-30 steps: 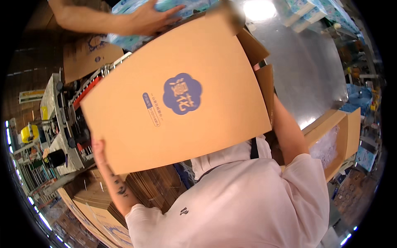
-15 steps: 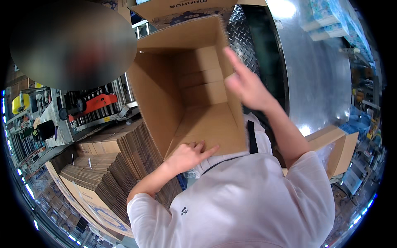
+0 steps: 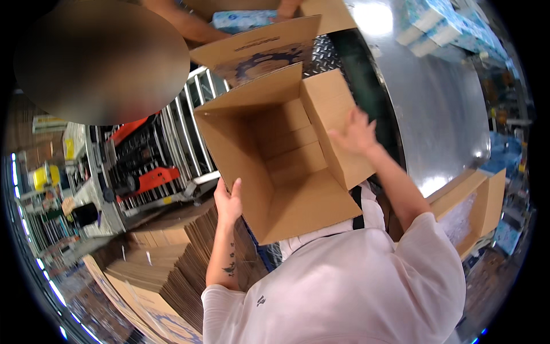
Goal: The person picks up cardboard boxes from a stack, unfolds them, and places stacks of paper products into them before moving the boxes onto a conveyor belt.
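Observation:
An open-topped cardboard box (image 3: 303, 212) stands tilted in front of me, its inside bare. My right hand (image 3: 358, 133) lies with spread fingers on the box's right flap (image 3: 338, 114), which leans outward. Along the outer edge of the left wall is my left hand (image 3: 228, 202), thumb apart from the fingers and its tip at the rim. Some of the left fingers are hidden. The far flap (image 3: 252, 89) of the box stands up.
Flattened cartons (image 3: 166, 269) are stacked at lower left, beside a roller conveyor (image 3: 192, 126). Beyond the box, a co-worker's hands (image 3: 286, 8) are at a blue package (image 3: 243, 20). A metal table (image 3: 441, 114) with blue-white packs (image 3: 452, 28) stands right, above another open carton (image 3: 458, 212).
The right flap has swung outward under my right hand. My left hand has left the near flap for the left edge. A co-worker's arms and a blue package now show beyond the box.

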### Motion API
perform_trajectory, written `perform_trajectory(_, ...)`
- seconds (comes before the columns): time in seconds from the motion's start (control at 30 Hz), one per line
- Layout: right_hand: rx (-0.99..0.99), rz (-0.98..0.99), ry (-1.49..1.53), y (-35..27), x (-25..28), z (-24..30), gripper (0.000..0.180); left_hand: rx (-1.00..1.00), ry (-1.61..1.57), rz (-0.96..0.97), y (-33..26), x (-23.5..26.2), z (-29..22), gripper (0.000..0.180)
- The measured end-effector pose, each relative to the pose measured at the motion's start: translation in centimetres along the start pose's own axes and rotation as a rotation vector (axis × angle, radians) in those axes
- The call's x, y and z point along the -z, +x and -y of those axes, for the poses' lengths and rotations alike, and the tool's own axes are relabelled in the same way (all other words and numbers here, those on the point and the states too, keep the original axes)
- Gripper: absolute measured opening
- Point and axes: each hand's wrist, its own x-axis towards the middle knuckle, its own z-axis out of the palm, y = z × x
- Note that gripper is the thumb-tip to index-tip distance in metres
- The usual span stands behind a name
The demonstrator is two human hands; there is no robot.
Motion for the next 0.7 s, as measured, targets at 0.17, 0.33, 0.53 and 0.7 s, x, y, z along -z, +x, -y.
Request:
perform_trajectory(0.17, 0.129, 0.273, 0.478, 3.6, -4.3, -0.2, 0.052, -0.035, -0.190, 0.037, 0.5, 0.1, 0.1, 0.022)
perform_trajectory(0.33, 0.172, 0.191, 0.382, 5.9, -2.2, -6.6, 0.033, -0.151, -0.074, 0.095, 3.7, -6.5, -2.2, 0.023)
perform_trajectory(0.53, -0.005, -0.177, 0.394, 8.7, 12.5, -17.4, 0.027, -0.187, 0.257, 0.054, 5.6, -15.5, -6.4, 0.027)
perform_trajectory(0.7, 0.045, -1.164, 0.158, 17.7, 19.5, -37.2, 0.039, -0.040, 0.334, 0.066, 5.8, -14.3, -8.7, 0.032)
